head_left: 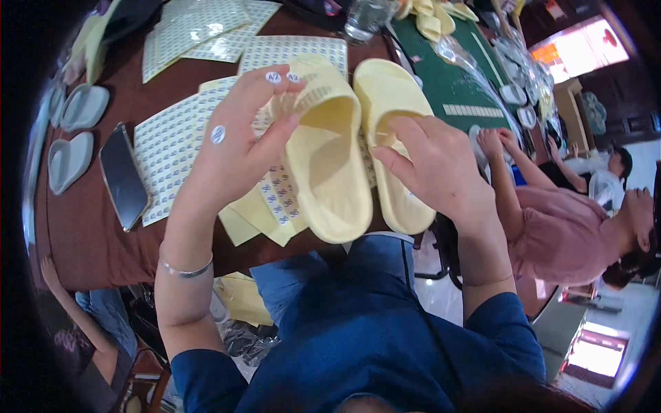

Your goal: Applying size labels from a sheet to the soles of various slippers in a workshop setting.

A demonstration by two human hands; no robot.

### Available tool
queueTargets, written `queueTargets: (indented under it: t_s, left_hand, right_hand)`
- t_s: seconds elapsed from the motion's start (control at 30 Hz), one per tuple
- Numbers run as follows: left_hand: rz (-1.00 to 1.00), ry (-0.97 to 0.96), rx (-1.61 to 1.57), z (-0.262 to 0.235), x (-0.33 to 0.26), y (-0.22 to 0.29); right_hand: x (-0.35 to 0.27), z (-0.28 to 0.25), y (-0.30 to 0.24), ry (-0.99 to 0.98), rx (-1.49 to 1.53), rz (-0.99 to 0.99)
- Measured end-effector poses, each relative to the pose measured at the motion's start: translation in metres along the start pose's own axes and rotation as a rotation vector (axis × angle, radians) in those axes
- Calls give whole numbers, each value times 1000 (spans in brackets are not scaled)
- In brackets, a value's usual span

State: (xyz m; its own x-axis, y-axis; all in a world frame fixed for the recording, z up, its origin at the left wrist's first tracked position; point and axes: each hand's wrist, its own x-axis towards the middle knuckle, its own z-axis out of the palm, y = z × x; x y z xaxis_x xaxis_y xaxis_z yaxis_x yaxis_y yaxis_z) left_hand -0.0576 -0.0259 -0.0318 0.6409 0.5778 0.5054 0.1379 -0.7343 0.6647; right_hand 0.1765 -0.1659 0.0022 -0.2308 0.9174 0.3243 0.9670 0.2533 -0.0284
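Two pale yellow slippers lie side by side in front of me, heels toward my body. My left hand (234, 134) is at the strap of the left slipper (330, 186), its thumb and index finger apart and touching or close to its side. Small round white stickers (273, 77) are on its fingers, and another sits on the back of the hand. My right hand (441, 168) reaches over the right slipper (389, 86), thumb and index finger spread at its opening. Its other fingers are hidden. Sticker sheets (175, 141) are spread beneath and left of the slippers.
A dark phone (124, 175) lies at the left on the brown tabletop (89, 241), near grey slipper-shaped pieces (70, 162). More sticker sheets (200, 24) and a clear glass (363, 20) are farther back. Right of me, a person in pink (561, 230) works at a green mat (441, 82).
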Motion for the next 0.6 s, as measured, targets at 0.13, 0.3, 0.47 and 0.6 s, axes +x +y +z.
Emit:
queueTargets:
  t_s: [0.13,0.3,0.47,0.6]
  left_hand:
    - [-272,14,-91,1,-4,-21]
    - [-337,1,-292,3,5,-20]
    - [-561,166,-268,15,9,-45]
    - [-456,154,-240,16,12,-48]
  right_hand:
    - [25,17,-10,-22,157,48]
    - [36,38,4,48,63,174]
    - [29,5,0,144,30,282]
    - [65,-50,-32,266,154,39]
